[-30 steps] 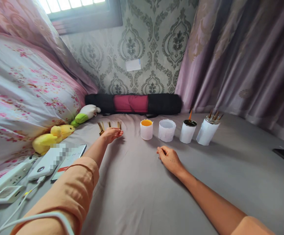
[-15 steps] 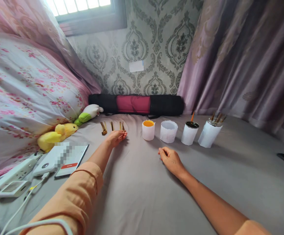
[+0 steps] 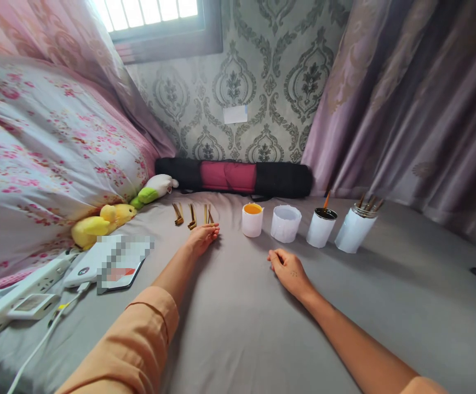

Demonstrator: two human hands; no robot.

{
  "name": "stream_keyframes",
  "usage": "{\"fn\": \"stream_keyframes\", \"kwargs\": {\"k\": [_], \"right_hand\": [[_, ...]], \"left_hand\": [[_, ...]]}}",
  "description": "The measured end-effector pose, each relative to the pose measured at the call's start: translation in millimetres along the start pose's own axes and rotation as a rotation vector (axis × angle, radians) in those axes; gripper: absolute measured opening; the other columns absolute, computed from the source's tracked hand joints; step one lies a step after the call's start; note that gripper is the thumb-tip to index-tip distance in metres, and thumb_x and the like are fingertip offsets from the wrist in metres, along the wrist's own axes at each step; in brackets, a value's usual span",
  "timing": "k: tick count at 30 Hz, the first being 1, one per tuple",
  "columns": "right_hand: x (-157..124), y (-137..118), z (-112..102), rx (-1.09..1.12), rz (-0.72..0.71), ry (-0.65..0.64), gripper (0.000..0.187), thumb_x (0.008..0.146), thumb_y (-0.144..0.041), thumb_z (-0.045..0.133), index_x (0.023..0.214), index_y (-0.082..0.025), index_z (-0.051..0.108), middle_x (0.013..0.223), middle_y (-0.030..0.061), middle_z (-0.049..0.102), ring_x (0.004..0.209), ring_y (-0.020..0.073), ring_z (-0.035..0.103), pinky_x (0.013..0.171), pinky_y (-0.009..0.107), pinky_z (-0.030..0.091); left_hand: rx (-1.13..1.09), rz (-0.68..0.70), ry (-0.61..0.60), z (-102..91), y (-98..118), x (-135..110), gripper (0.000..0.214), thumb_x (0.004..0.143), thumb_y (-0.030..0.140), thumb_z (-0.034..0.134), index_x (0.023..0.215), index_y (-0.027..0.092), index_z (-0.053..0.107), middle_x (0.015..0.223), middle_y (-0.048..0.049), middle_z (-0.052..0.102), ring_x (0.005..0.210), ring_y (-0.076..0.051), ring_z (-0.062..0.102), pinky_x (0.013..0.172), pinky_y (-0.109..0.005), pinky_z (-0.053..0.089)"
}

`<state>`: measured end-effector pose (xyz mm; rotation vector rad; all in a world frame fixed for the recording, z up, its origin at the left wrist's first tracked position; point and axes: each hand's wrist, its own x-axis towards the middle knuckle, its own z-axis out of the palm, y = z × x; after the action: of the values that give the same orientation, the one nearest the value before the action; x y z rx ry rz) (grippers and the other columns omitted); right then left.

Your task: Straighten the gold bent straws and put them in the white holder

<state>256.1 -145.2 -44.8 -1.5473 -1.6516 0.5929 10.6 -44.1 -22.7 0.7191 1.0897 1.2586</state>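
My left hand [image 3: 204, 237] lies at the lower end of a slim gold-coloured V-shaped piece [image 3: 207, 212], fingers curled together against it and hiding its foot. Two similar gold-coloured pieces lie to its left: one with a bent foot [image 3: 192, 218], and another [image 3: 177, 214] farther left. My right hand [image 3: 289, 272] rests on the grey sheet in a loose fist, with nothing visible in it. Beyond it stand a white cup with orange inside [image 3: 252, 221] and a translucent white cup [image 3: 286, 225].
Right of these stand a white-wrapped tin with dark contents [image 3: 320, 232] and a wrapped jar of brushes [image 3: 355, 230]. A black and maroon rolled bag [image 3: 229, 176] lies along the wall. Plush toys [image 3: 98, 224], a power bank [image 3: 87, 266], a phone [image 3: 128, 279] and a power strip [image 3: 24, 295] sit left.
My left hand has shifted slightly towards me and right, uncovering the foot of the middle gold-coloured piece. My right hand stays in its loose fist. The whole view has turned slightly left.
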Motion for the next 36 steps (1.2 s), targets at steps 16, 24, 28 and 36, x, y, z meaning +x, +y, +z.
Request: {"fn": "stream_keyframes", "kwargs": {"k": [16,24,28,36], "right_hand": [[0,0,0,0.002,-0.016,0.005,0.037,0.081,-0.043,0.035,0.07,-0.017,0.059,0.054,0.0009,0.055,0.048,0.0117,0.047,0.049,0.022,0.031],[-1,-1,-1,0.007,-0.01,-0.004,0.038,0.081,-0.044,0.035,0.071,-0.016,0.059,0.054,0.0016,0.056,0.048,0.012,0.047,0.049,0.022,0.032],[-2,-2,-2,0.002,-0.011,-0.003,0.037,0.081,-0.043,0.035,0.072,-0.017,0.059,0.056,0.0018,0.057,0.05,0.0124,0.049,0.05,0.022,0.033],[-2,-2,-1,0.004,0.003,-0.011,0.039,0.081,-0.046,0.034,0.074,-0.017,0.059,0.054,0.0014,0.056,0.049,0.0128,0.049,0.05,0.023,0.034]], "left_hand": [[-0.091,0.075,-0.029,25.5,-25,-34,0.015,0.069,0.0,0.053,0.082,0.006,0.059,0.072,-0.0091,0.062,0.055,-0.008,0.056,0.051,-0.019,0.046],[-0.116,0.091,-0.086,34.3,-41,-46,0.019,0.069,0.005,0.058,0.087,0.008,0.059,0.075,-0.0093,0.063,0.057,-0.008,0.056,0.053,-0.019,0.046],[-0.116,0.096,-0.1,37.5,-45,-53,0.02,0.068,0.007,0.06,0.088,0.008,0.059,0.076,-0.0097,0.063,0.058,-0.008,0.056,0.053,-0.02,0.046],[-0.098,0.125,-0.108,43.4,-49,-67,0.023,0.068,0.01,0.059,0.091,0.01,0.059,0.076,-0.0088,0.062,0.058,-0.008,0.055,0.053,-0.021,0.044]]}}
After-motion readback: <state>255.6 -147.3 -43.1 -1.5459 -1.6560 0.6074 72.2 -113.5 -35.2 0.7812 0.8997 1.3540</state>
